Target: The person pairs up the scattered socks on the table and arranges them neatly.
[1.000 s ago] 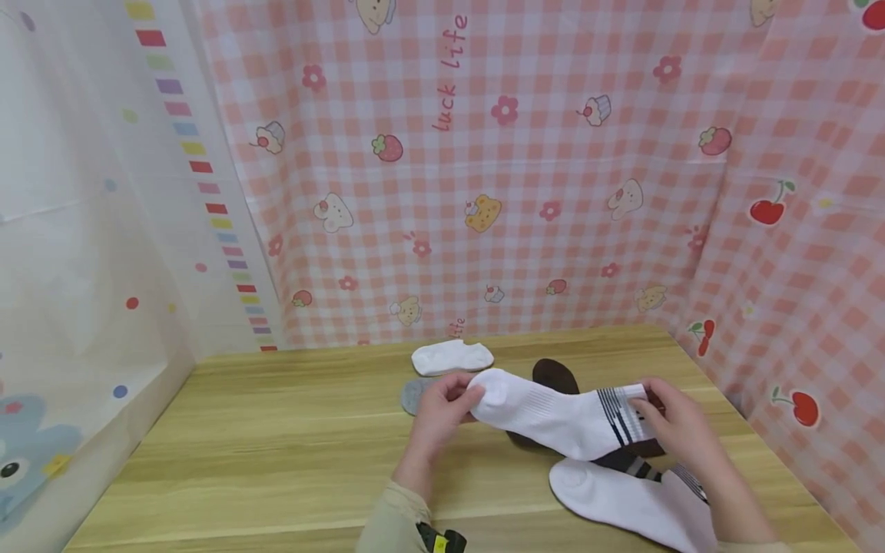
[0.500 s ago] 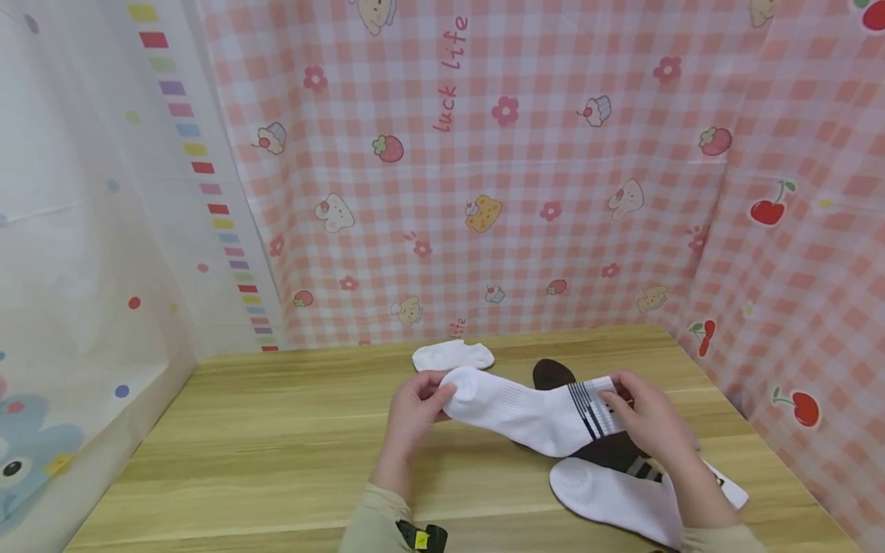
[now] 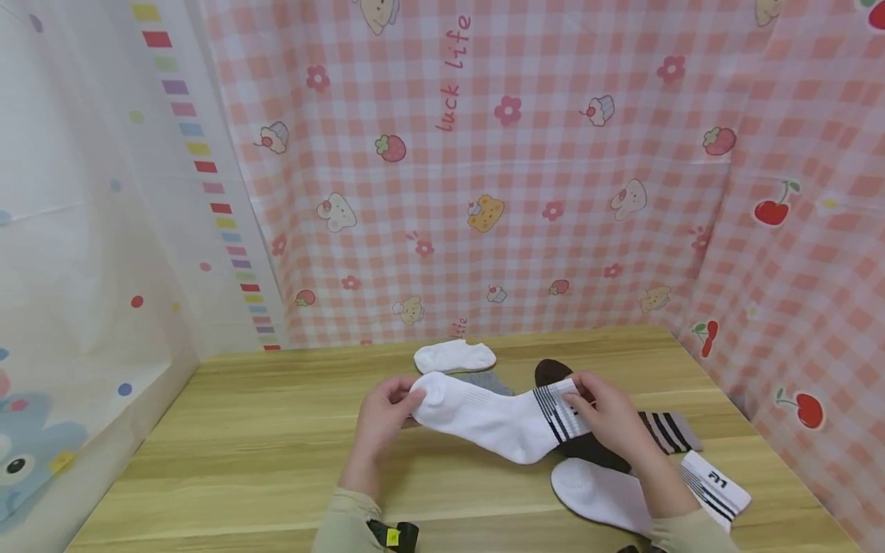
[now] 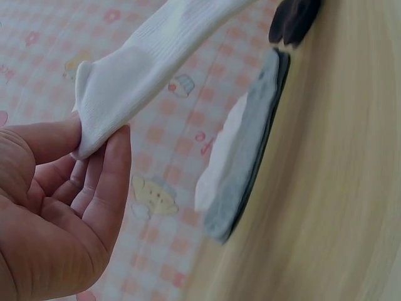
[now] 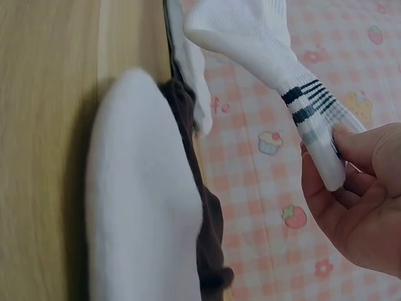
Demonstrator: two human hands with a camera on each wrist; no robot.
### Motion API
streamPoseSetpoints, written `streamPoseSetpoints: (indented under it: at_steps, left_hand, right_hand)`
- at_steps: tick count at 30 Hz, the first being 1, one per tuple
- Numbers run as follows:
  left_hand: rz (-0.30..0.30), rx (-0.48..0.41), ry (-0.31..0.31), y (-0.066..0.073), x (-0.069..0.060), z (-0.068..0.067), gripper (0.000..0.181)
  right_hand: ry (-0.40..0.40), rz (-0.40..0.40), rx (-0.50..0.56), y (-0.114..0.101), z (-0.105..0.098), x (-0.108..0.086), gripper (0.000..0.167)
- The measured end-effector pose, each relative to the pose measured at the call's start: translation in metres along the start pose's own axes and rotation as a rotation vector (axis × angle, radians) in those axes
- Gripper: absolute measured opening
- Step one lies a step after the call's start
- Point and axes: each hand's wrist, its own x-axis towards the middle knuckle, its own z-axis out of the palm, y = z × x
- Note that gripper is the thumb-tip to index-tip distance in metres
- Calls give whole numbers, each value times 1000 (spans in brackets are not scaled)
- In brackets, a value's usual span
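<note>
A white crew sock [image 3: 487, 418] with black stripes at its cuff is stretched sideways above the table between both hands. My left hand [image 3: 380, 418] pinches the toe end between thumb and fingers, plain in the left wrist view on the sock toe [image 4: 113, 100]. At the other end my right hand [image 3: 611, 418] grips the striped cuff [image 5: 313, 119]. Beneath lies a similar white sock [image 3: 598, 491], its middle hidden by my right forearm and its lettered cuff [image 3: 715, 488] showing beyond. A dark brown sock [image 3: 594, 452] with a striped cuff [image 3: 671, 432] lies partly covered behind it.
At the back of the wooden table [image 3: 276, 445] lies a low white sock [image 3: 452, 357]. Just in front of it is a grey sock [image 3: 489, 380], partly hidden by the held sock. A pink checked curtain [image 3: 429, 184] hangs behind the table, and more cloth hangs at both sides.
Both hands have moved left together with the held sock stretched between them. The lettered cuff and the striped cuff on the table at the right have come out from behind my right arm.
</note>
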Motion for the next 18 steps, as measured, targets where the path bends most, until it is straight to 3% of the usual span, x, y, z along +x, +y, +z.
streamPoseSetpoints:
  at_steps: [7,18]
  left_hand:
    - [-49,69,8,-4,-1,-19,16]
    - [-106,123,10,-16,-3,-41,13]
  right_hand:
    - [-42,-54,5,-3,17,5,11]
    - [-158,-63,-5,-4,43,8,6]
